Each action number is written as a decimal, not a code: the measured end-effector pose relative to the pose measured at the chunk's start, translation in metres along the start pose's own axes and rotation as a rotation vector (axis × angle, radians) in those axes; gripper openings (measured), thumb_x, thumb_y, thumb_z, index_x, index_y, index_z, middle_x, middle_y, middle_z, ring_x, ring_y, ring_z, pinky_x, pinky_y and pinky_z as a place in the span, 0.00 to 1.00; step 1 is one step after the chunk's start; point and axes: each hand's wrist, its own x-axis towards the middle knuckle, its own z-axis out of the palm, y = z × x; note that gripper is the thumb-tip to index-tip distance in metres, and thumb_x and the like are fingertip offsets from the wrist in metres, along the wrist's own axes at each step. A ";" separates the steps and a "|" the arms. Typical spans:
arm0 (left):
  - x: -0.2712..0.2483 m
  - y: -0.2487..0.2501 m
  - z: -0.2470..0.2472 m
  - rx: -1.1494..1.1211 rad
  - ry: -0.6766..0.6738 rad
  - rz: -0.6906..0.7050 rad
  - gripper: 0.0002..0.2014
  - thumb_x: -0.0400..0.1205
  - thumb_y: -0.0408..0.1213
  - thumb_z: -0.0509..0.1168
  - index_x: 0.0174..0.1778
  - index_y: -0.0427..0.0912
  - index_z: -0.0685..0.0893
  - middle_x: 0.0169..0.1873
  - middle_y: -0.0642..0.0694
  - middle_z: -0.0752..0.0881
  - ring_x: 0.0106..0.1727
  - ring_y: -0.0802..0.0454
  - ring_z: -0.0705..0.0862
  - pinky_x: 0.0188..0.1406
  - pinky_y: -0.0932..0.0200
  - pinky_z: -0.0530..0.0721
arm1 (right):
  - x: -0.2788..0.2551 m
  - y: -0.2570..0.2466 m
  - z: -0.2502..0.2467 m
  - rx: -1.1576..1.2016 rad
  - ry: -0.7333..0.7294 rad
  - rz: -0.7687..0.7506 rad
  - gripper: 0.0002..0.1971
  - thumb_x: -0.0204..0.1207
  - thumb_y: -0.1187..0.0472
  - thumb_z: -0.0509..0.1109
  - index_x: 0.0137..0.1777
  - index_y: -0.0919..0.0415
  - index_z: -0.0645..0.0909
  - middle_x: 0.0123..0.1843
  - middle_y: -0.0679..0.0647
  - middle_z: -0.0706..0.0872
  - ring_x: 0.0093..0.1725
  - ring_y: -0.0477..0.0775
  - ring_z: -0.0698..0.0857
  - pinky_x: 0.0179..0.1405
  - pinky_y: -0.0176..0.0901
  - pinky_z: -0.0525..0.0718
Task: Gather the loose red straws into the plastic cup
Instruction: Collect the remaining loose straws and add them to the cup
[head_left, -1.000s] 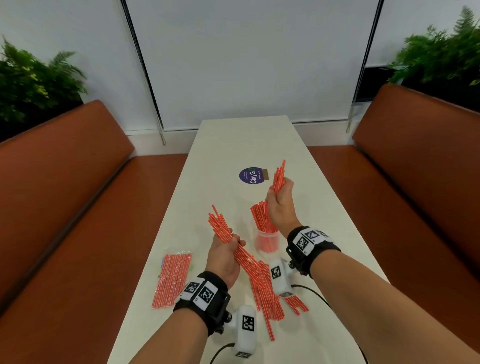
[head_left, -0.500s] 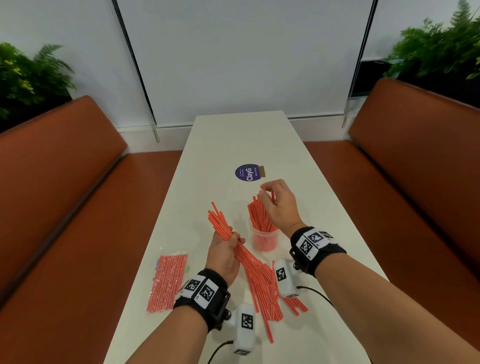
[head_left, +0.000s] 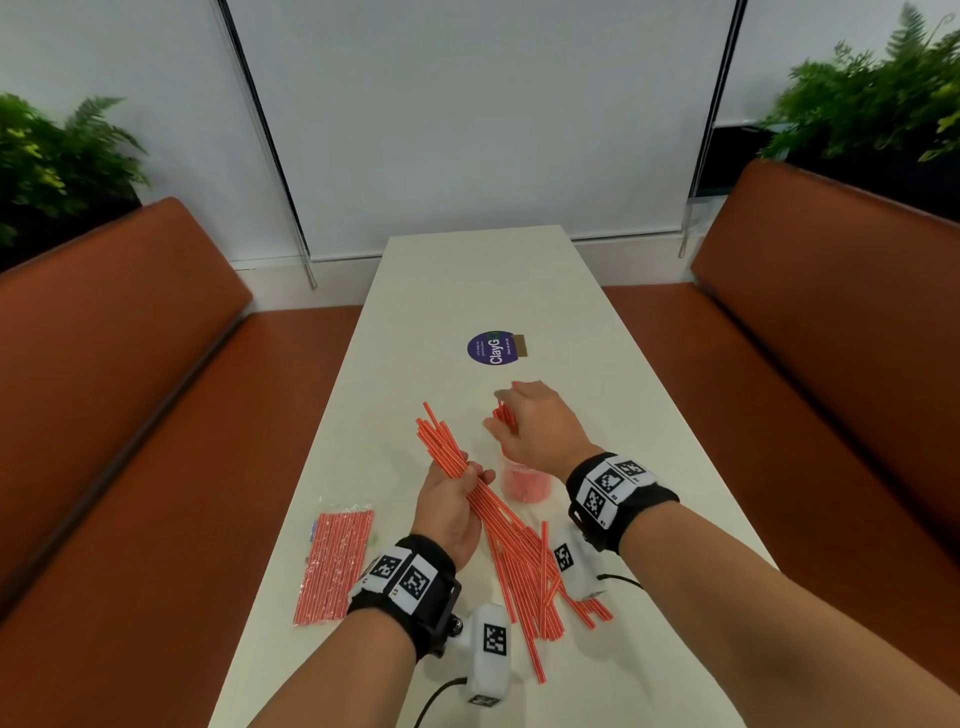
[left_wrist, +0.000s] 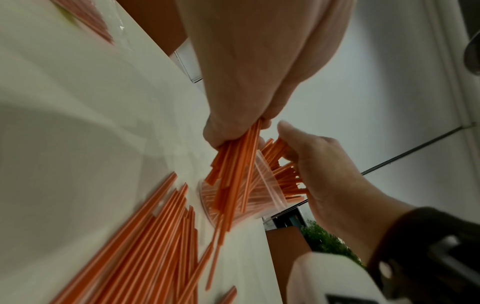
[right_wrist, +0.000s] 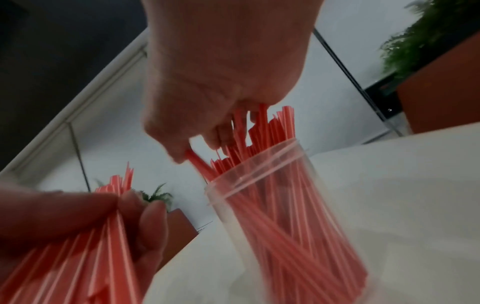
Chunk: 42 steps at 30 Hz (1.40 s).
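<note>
A clear plastic cup (head_left: 525, 483) stands upright on the white bench (head_left: 467, 291), packed with red straws (right_wrist: 272, 185) whose tops fan out above the rim. The right hand (head_left: 540, 428) is over the cup, its fingers (right_wrist: 182, 144) curled down among the straw tops and touching them; whether they pinch any straw cannot be told, as the picture is blurred. Just left of the cup, the left hand (head_left: 449, 512) grips a slanting bundle (head_left: 441, 441) of straws, fingers and thumb wrapped tight around its middle, the upper ends pointing away from the person.

More loose straws (head_left: 535, 582) lie in a pile on the bench, near the person, between the two forearms. A sealed clear pack (head_left: 335, 564) of red straws lies flat near the bench's left edge.

The head view hides most of the cup behind the right hand. The right wrist view shows the cup's rim, its clear wall and how full it is. The left wrist view shows, from below, the lower ends of the bundle hanging in front of the cup, above the pile.

A round purple sticker (head_left: 492, 348) sits farther along the bench. Brown seats (head_left: 119, 364) flank the bench.
</note>
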 end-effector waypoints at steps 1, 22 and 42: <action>0.000 0.000 0.000 0.005 -0.001 -0.002 0.12 0.86 0.23 0.52 0.60 0.39 0.75 0.37 0.44 0.78 0.44 0.47 0.80 0.44 0.54 0.78 | 0.000 0.000 0.000 0.028 0.028 0.031 0.20 0.80 0.52 0.62 0.65 0.65 0.79 0.58 0.61 0.85 0.62 0.62 0.81 0.61 0.49 0.78; -0.006 0.026 0.013 0.013 -0.113 0.177 0.11 0.86 0.24 0.53 0.54 0.42 0.77 0.39 0.46 0.78 0.41 0.50 0.79 0.48 0.55 0.80 | -0.066 -0.035 -0.039 0.338 -0.323 -0.007 0.44 0.66 0.48 0.75 0.78 0.64 0.59 0.65 0.57 0.78 0.58 0.48 0.78 0.58 0.43 0.82; -0.017 -0.002 0.023 0.527 -0.463 0.178 0.18 0.86 0.29 0.55 0.68 0.52 0.78 0.62 0.49 0.86 0.67 0.51 0.83 0.66 0.54 0.81 | -0.065 -0.041 -0.079 0.371 -0.240 0.365 0.32 0.65 0.60 0.77 0.68 0.62 0.68 0.58 0.55 0.79 0.57 0.55 0.82 0.51 0.41 0.84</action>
